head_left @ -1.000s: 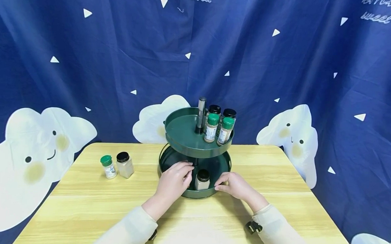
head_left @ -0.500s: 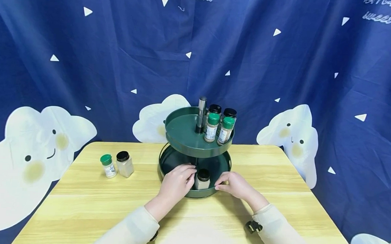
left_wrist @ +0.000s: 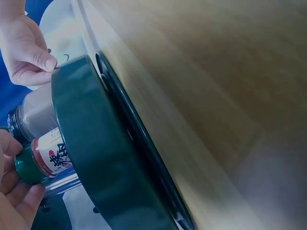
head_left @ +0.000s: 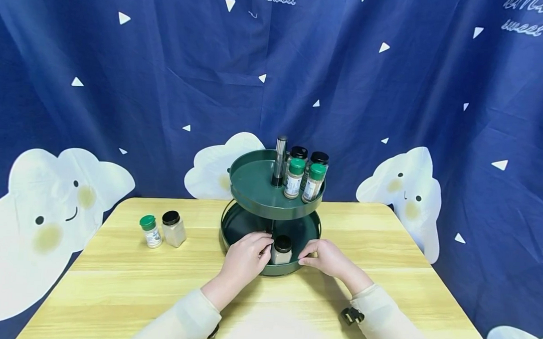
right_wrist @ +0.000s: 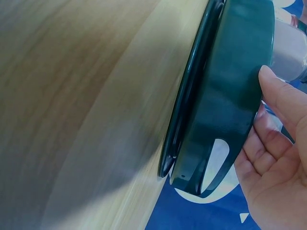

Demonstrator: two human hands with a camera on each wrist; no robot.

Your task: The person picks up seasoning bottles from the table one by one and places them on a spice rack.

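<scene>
Left hand (head_left: 247,254) shifts right, clamped on green-capped bottle (left_wrist: 44,158), now beside black-lidded jar (head_left: 281,255) — placement looks close; right hand (head_left: 326,257) pinches lower tray's (head_left: 279,270) near-right rim.

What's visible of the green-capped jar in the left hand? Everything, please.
The green-capped jar has a plastic-looking green cap, on, with red showing just below it, and a white label with dark characters. The left hand pinches the cap. The jar is roughly upright at the lower tray, beside a black-lidded jar; contact between them is unclear. The tray wall hides its base, so whether it rests there can't be told.
</scene>
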